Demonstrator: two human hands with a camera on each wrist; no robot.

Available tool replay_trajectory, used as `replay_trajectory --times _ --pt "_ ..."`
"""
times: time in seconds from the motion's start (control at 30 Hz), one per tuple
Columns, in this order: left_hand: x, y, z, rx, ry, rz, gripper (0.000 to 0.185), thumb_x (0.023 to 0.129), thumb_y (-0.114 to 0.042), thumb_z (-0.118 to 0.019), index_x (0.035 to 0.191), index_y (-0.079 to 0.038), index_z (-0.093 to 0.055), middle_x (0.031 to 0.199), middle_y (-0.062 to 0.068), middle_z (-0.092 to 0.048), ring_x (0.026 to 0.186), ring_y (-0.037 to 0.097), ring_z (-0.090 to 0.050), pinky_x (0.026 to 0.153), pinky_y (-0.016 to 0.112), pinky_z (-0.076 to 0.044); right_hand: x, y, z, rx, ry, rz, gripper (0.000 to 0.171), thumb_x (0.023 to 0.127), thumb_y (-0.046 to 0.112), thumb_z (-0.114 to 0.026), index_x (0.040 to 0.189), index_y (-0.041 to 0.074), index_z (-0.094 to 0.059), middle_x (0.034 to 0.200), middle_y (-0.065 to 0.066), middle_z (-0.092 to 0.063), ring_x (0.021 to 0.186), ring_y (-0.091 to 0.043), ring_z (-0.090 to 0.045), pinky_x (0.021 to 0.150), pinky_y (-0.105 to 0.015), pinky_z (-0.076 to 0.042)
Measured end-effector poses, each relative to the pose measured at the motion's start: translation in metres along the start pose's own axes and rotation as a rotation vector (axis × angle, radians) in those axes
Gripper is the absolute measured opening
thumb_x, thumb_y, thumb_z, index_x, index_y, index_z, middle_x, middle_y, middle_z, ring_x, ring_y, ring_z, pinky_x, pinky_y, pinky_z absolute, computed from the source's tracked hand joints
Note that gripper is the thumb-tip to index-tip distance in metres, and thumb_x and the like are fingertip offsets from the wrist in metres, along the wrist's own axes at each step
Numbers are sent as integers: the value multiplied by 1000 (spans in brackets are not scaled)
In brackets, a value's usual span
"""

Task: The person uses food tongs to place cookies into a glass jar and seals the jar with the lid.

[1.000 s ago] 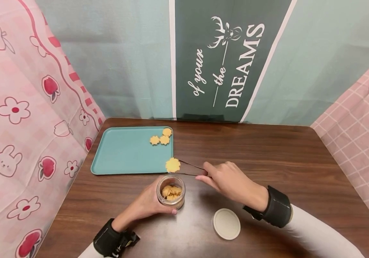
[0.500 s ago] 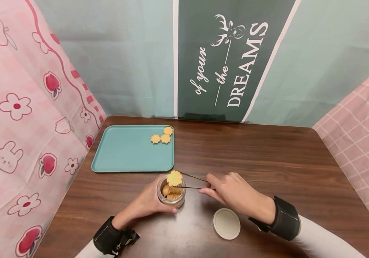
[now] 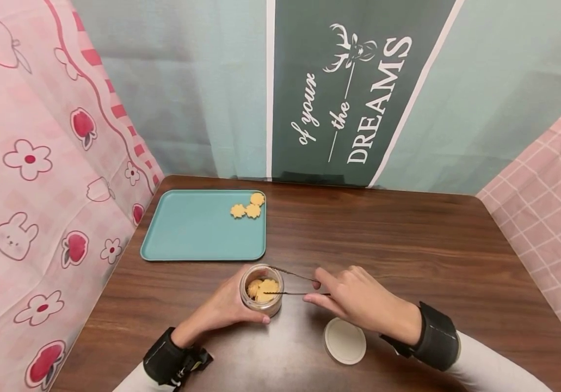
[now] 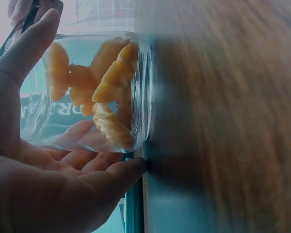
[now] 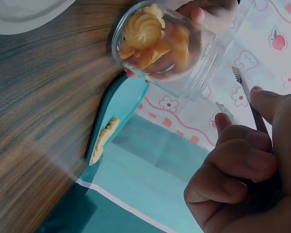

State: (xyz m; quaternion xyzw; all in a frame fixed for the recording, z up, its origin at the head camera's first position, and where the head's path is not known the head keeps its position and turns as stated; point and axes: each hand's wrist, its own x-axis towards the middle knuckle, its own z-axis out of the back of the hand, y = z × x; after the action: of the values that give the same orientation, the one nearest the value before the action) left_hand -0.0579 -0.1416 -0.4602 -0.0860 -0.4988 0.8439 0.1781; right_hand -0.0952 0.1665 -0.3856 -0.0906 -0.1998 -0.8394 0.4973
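Note:
A clear glass jar [image 3: 273, 310] stands on the table with several flower-shaped cookies [image 3: 266, 288] in it. My left hand [image 3: 228, 304] holds the jar from its left side, fingers and thumb around the wall, as the left wrist view [image 4: 77, 184] also shows. My right hand [image 3: 361, 296] grips dark metal tongs [image 3: 296, 294]. The tongs' arms are spread, and their tips lie over the jar mouth. In the right wrist view, the toothed tips [image 5: 236, 74] are apart with nothing between them; swirled cookies [image 5: 144, 30] show through the glass.
A teal tray [image 3: 197, 231] sits behind the jar to the left, with three cookies [image 3: 253, 210] at its far right corner. A pale round lid [image 3: 345, 341] lies on the wooden table [image 3: 388, 234], right of the jar. Printed cloths hang around the table.
The right hand has brought the tongs with a cookie from the tray's near right corner to above the jar. The tongs have let go, and the cookie is now in the jar.

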Motion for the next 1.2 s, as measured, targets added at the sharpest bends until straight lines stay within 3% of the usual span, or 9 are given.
replay_trajectory --times 0.57,0.77,1.0,1.2 --pt "0 4 -2 6 7 -17 98 67 -34 -102 148 -11 -51 139 7 -65 126 24 -62 111 44 -49 13 -17 -1 -40 -67 -80 40 108 52 -54 93 15 -61 63 17 -59 51 8 -44 47 -18 -41" --pt "0 3 -1 -13 3 -10 98 66 -32 -102 147 -12 -52 138 3 -65 125 21 -62 111 41 -48 22 -24 0 -60 -78 -132 40 108 52 -56 91 16 -61 66 16 -61 52 5 -47 48 -24 -44" --pt "-1 1 0 -34 7 7 98 66 -29 -103 148 -12 -51 138 1 -64 126 21 -62 112 41 -48 35 -35 -2 -59 -50 -214 28 102 38 -72 89 16 -60 62 16 -55 52 2 -46 49 -25 -43" --pt "-2 0 0 -43 9 7 99 66 -28 -103 149 -13 -51 139 2 -64 127 21 -62 113 42 -47 48 -44 -6 -61 -27 -266 27 102 38 -71 90 15 -61 60 16 -52 52 0 -48 50 -27 -44"
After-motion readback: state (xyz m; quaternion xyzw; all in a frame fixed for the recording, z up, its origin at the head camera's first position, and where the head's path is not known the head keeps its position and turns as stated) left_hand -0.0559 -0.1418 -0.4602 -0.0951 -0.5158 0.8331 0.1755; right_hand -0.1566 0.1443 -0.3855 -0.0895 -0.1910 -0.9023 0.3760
